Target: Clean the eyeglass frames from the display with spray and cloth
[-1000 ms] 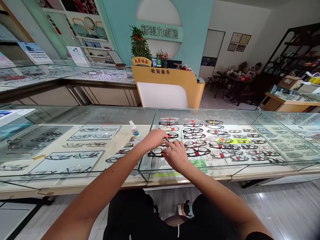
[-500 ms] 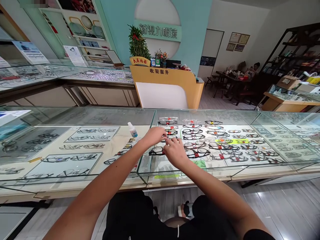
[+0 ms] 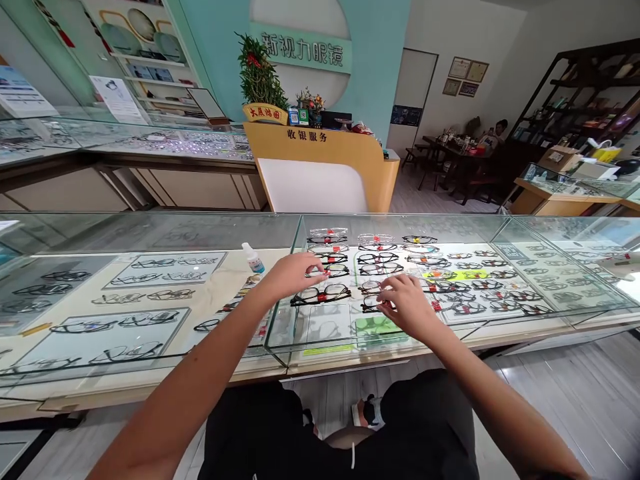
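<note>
My left hand point(image 3: 296, 272) hovers over the left column of eyeglasses on the glass counter, thumb and fingertips apart and nothing held. Just below its fingertips lies a pair of black-framed eyeglasses point(image 3: 321, 294) with a red tag at the bridge. My right hand point(image 3: 409, 303) is over the front of the second column, its fingers bent but spread. Those fingers partly cover another dark pair of eyeglasses point(image 3: 371, 306); whether they touch it is unclear. More eyeglasses point(image 3: 378, 259) with red tags line up in rows behind.
A spray bottle point(image 3: 253, 259) stands left of my left hand. Boards with eyeglasses point(image 3: 143, 319) are in the left case section. The counter's glass edge point(image 3: 280, 357) runs in front of me. Beyond are a wooden cashier desk point(image 3: 320, 150) and a seated person point(image 3: 494, 137).
My hands have moved apart. The right hand has shifted right to the second column, and the black eyeglasses both hands were at now lie uncovered. The view has turned slightly right.
</note>
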A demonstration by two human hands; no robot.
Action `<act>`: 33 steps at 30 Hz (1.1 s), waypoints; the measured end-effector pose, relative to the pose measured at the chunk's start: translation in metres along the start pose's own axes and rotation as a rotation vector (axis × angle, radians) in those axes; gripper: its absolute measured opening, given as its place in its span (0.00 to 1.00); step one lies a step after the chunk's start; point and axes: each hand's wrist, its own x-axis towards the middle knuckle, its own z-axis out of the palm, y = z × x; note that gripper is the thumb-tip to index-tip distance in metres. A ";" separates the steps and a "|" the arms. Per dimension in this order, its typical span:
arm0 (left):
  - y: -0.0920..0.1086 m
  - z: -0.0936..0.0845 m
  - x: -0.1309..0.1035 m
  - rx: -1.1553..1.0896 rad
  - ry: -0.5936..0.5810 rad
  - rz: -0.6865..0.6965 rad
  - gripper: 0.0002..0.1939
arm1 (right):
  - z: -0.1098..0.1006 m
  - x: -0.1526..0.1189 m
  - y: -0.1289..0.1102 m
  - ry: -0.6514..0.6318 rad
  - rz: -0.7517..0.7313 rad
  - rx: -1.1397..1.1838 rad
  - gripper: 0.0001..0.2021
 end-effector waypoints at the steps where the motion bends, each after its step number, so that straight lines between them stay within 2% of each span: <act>1: 0.001 0.000 -0.005 -0.039 -0.024 0.027 0.18 | -0.001 -0.009 0.007 -0.006 0.017 -0.017 0.05; 4: 0.002 0.006 -0.015 -0.100 -0.083 0.099 0.18 | 0.001 -0.021 0.016 -0.006 0.053 -0.043 0.07; 7: 0.003 0.016 -0.016 -0.114 -0.081 0.106 0.15 | 0.004 -0.018 0.015 0.013 0.086 -0.062 0.07; 14: -0.007 0.030 -0.012 -0.128 0.008 0.097 0.17 | 0.006 -0.011 0.024 0.022 0.120 -0.131 0.06; 21: -0.020 0.044 -0.007 -0.120 0.097 0.086 0.17 | 0.007 -0.006 0.029 0.005 0.070 -0.110 0.07; 33: -0.023 0.047 -0.010 -0.130 0.169 0.081 0.20 | 0.017 0.014 0.041 0.003 0.077 -0.149 0.08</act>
